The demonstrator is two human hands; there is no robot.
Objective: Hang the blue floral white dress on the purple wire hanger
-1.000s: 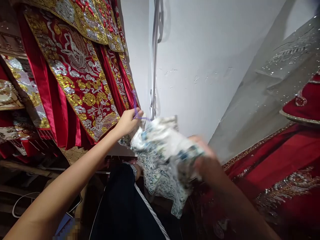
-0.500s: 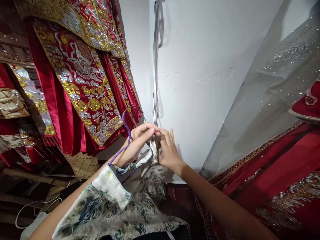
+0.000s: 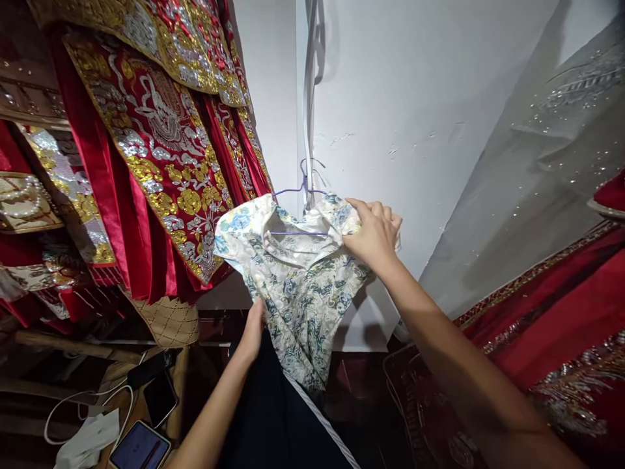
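The blouse (image 3: 297, 280), pale with a blue and grey flower print, hangs on a purple wire hanger (image 3: 300, 195) in the corner where the white wall (image 3: 415, 117) turns, just right of the red robes; the hanger's hook sits up against a thin grey strip (image 3: 308, 98) that runs down the corner, though what it catches on cannot be told; the neck of the blouse gapes open, showing the hanger's lower bar inside; the right hand (image 3: 374, 233) is at the blouse's right shoulder, its fingers curled and closed on the cloth there; the left hand (image 3: 254, 329) reaches up from below to the blouse's lower left edge, fingers together and pressed against the fabric, but whether they pinch it cannot be told, since the hand is seen from the back; below the blouse hangs a dark garment (image 3: 278, 417) with a white cord along its edge, touching the blouse's hem; to the left hang the red robes (image 3: 156, 150), heavy with gold and silver embroidery, the nearest one just beside the blouse's left sleeve; to the right lies more red cloth (image 3: 547, 319) with a beaded border, under a grey sheer fabric (image 3: 537, 176) dotted with sequins; at the lower left, well apart, two phones (image 3: 146, 423) and a white cable (image 3: 83, 397) rest on a wooden surface.
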